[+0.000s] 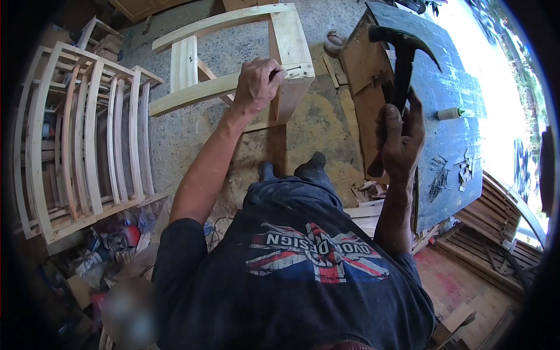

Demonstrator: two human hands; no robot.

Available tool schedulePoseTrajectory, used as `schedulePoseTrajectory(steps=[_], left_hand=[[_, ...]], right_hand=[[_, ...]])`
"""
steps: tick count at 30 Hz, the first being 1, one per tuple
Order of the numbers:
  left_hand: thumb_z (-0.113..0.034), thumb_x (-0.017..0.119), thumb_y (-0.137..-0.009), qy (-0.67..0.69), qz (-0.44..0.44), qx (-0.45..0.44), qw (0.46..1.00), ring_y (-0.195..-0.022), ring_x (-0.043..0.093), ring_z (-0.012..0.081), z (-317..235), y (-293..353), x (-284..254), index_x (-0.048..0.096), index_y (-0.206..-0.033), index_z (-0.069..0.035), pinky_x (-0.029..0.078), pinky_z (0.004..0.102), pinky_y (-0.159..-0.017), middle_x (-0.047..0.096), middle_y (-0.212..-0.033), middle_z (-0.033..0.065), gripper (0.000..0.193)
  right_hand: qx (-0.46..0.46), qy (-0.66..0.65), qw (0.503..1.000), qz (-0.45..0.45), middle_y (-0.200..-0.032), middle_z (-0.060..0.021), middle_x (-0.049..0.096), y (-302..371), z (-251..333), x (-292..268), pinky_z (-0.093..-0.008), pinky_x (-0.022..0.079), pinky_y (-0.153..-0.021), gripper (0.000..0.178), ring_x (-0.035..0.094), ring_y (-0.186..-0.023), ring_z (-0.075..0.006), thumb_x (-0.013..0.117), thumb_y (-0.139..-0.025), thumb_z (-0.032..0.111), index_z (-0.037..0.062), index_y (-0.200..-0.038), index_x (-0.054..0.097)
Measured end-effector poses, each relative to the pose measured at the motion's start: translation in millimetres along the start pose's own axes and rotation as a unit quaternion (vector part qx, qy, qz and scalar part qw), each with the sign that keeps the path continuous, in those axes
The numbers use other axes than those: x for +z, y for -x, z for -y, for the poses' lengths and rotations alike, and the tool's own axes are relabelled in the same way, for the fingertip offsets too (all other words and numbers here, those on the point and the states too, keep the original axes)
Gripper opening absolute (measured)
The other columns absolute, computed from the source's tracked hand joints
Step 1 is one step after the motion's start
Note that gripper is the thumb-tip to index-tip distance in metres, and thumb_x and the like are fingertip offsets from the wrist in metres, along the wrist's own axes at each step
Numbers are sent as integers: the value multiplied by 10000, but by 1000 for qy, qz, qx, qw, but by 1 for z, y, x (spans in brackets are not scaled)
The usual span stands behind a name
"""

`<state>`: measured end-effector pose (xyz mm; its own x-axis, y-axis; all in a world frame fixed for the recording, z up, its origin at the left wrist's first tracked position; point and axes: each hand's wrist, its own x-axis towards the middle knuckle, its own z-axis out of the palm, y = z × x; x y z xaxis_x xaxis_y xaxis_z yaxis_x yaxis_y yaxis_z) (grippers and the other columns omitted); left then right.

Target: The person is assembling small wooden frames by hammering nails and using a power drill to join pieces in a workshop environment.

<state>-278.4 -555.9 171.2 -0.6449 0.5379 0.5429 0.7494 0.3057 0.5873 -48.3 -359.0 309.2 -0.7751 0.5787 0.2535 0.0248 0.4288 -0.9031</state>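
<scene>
My left hand (258, 84) rests on a pale wooden frame (286, 35) standing on the concrete floor, its fingers pinching a small nail (286, 71) against the frame's near corner. My right hand (401, 137) is raised to the right and grips the handle of a black claw hammer (402, 49), whose head points up and left above the bench. The two hands are well apart.
A dark blue workbench (455, 128) at right carries a pile of nails (437, 178), small wood bits and a white glue bottle (450, 113). Slatted wooden chair frames (87, 140) are stacked at left. Timber offcuts (478, 245) lie at lower right. My feet (291, 170) stand on sawdust.
</scene>
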Motion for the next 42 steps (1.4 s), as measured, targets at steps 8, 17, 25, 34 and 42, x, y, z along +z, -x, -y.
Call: schedulePoseTrajectory(steps=[8, 17, 25, 34, 42], left_hand=[[-162, 741, -916, -76, 10, 71, 995, -870, 633, 266, -5, 0, 10, 641, -892, -100, 431, 437, -864, 702, -845, 61, 121], [-171, 705, -945, -63, 52, 60, 995, -862, 633, 276, -4, -1, 10, 630, -908, -96, 430, 420, -830, 684, -847, 59, 112], [-201, 696, -948, -72, 116, 27, 990, -846, 642, 289, -5, -12, 3, 635, -864, -84, 443, 429, -815, 687, -838, 66, 156], [-199, 709, -935, -33, 60, 43, 997, -810, 624, 309, 0, -5, 9, 637, -865, -77, 430, 433, -765, 674, -818, 67, 157], [-163, 696, -936, 11, 50, 11, 999, -795, 656, 311, 6, -14, 4, 641, -881, -78, 497, 483, -789, 671, -781, 127, 115]], right_hand=[[-32, 46, 998, 31, -832, -38, 662, -3, -20, -19, -265, 463, -568, 486, 571, -619, -70, 559, -1024, 132, 49, -1502, 520], [-274, 34, 959, -56, -805, -118, 691, -44, 79, -44, -237, 455, -493, 279, 649, -612, -136, 729, -956, 102, -83, -1114, 593], [-3, 357, 909, 216, -774, -216, 671, -31, -18, 33, -481, 551, -708, 515, 717, -763, -333, 562, -1014, 85, 62, -1520, 464], [-261, -98, 955, -96, -699, -73, 606, -35, 14, -29, -303, 531, -541, 317, 599, -585, -157, 585, -1066, 339, 31, -1130, 625], [-75, 115, 988, 71, -887, -141, 686, 2, -68, 32, -353, 556, -671, 413, 667, -749, -167, 562, -1018, 54, 17, -1429, 557]])
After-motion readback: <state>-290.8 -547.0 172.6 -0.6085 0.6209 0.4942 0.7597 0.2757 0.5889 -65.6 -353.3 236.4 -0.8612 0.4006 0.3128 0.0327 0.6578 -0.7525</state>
